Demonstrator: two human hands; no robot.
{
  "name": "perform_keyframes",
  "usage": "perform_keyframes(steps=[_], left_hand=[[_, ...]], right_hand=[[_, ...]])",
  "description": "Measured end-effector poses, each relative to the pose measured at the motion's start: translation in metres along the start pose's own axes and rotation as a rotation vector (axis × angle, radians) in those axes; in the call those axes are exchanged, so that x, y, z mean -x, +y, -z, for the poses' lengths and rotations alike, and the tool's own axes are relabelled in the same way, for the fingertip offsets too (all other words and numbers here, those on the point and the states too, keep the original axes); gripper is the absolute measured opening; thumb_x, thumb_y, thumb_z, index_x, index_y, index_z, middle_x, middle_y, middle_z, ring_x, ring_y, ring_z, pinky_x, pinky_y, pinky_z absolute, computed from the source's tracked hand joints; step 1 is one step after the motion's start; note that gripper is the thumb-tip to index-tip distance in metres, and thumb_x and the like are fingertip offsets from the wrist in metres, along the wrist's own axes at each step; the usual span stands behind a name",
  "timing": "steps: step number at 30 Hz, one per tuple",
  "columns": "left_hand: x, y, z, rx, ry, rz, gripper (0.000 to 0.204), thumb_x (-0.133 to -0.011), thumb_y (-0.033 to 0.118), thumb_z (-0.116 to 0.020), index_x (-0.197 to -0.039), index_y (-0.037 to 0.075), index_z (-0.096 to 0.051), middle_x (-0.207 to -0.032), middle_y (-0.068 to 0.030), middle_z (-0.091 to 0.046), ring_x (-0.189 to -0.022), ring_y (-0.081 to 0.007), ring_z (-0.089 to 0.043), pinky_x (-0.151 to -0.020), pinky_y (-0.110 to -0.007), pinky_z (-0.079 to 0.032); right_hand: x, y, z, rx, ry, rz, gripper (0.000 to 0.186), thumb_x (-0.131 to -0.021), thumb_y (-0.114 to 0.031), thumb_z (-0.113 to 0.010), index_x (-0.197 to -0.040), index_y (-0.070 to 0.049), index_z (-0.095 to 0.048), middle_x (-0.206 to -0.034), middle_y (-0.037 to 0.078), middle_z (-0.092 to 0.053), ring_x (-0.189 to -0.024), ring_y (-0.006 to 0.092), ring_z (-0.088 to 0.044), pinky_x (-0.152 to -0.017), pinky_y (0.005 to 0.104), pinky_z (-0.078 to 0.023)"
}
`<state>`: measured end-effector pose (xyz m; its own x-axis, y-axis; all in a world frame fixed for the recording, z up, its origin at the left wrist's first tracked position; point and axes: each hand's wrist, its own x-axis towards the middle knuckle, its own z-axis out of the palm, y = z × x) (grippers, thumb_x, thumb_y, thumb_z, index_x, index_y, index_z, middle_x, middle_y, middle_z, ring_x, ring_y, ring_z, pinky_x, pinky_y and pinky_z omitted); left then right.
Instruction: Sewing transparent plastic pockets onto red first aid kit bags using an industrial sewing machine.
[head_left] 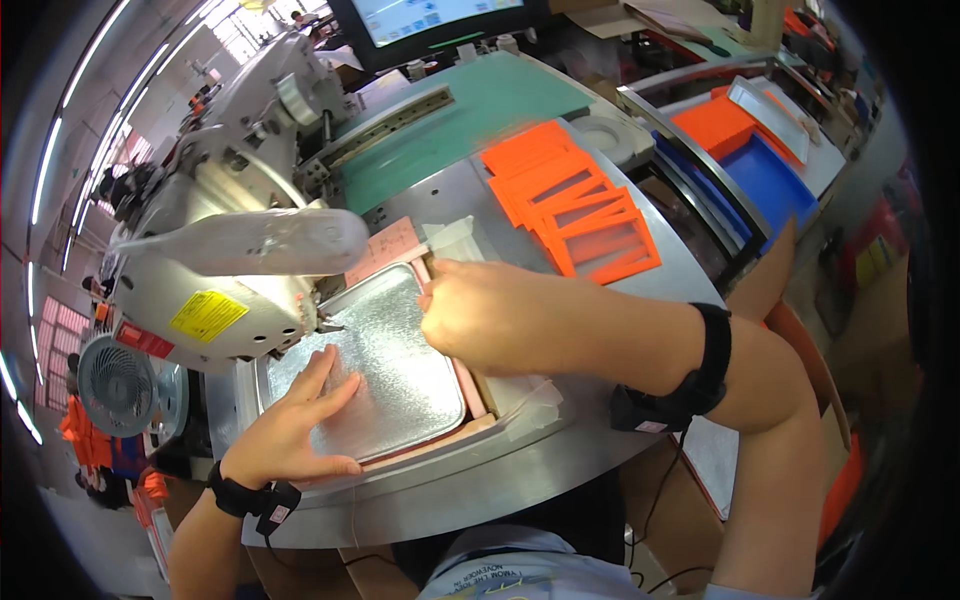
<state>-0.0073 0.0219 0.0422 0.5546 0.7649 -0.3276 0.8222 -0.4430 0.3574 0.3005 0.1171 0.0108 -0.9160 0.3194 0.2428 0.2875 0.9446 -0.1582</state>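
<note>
A silver foil-like panel [400,375] with rounded corners and a raised rim lies flat under the head of an industrial sewing machine [215,285]. Pink and wooden strips [468,388] border it on the right and near sides. My left hand [300,420] rests on the panel's near left part, palm down, fingers spread. At the far right edge of the panel, my right hand [465,308] is curled into a fist; its fingertips are tucked under, and whatever they may grip is hidden. Clear tape [535,405] covers the fixture's right side.
Orange rectangular frames [575,205] lie overlapped on the metal table [450,490] beyond my right forearm. A blue tray [765,185] and an orange stack [715,125] stand farther right. A green mat [470,110], a monitor [440,20] and a grey fan [118,385] surround the machine.
</note>
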Motion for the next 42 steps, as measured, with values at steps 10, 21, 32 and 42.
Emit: perform_keyframes(steps=[10, 21, 32, 42], left_hand=[[0.002, -0.010, -0.005, -0.061, -0.007, -0.058, 0.095, -0.078, 0.059, -0.076, -0.154, 0.017, -0.037, -0.154, -0.0442, -0.012, -0.147, -0.0550, -0.014, -0.120, -0.049, -0.019], [0.001, -0.013, -0.012, -0.094, 0.030, -0.096, 0.087, -0.081, 0.058, -0.071, -0.154, 0.025, -0.037, -0.150, -0.0483, -0.011, -0.139, -0.0658, -0.017, -0.115, -0.056, -0.025], [0.003, -0.003, -0.007, -0.077, 0.001, -0.045, 0.090, -0.079, 0.053, -0.073, -0.155, 0.023, -0.035, -0.150, -0.0473, -0.013, -0.141, -0.0612, -0.018, -0.111, -0.065, -0.029], [0.003, -0.008, -0.009, -0.077, 0.016, -0.059, 0.088, -0.080, 0.053, -0.072, -0.155, 0.023, -0.035, -0.150, -0.0480, -0.014, -0.143, -0.0597, -0.016, -0.112, -0.064, -0.029]], right_hand=[[-0.018, -0.036, 0.007, -0.040, -0.280, -0.220, 0.046, -0.060, -0.025, -0.083, -0.080, 0.013, -0.069, -0.109, 0.030, -0.064, -0.116, 0.0360, -0.058, -0.114, 0.0476, -0.036], [-0.016, -0.047, 0.016, 0.355, -0.276, -0.258, 0.102, -0.060, -0.054, -0.082, -0.136, 0.007, -0.051, -0.145, 0.018, -0.052, -0.142, 0.0264, -0.042, -0.117, 0.0644, -0.021], [-0.025, -0.041, 0.018, 0.355, -0.311, -0.221, 0.102, -0.053, -0.054, -0.082, -0.131, 0.007, -0.055, -0.138, 0.020, -0.057, -0.135, 0.0272, -0.050, -0.118, 0.0644, -0.018], [-0.024, -0.039, 0.021, 0.305, -0.311, -0.215, 0.103, -0.055, -0.058, -0.082, -0.131, 0.006, -0.056, -0.140, 0.022, -0.055, -0.136, 0.0282, -0.049, -0.118, 0.0628, -0.019]])
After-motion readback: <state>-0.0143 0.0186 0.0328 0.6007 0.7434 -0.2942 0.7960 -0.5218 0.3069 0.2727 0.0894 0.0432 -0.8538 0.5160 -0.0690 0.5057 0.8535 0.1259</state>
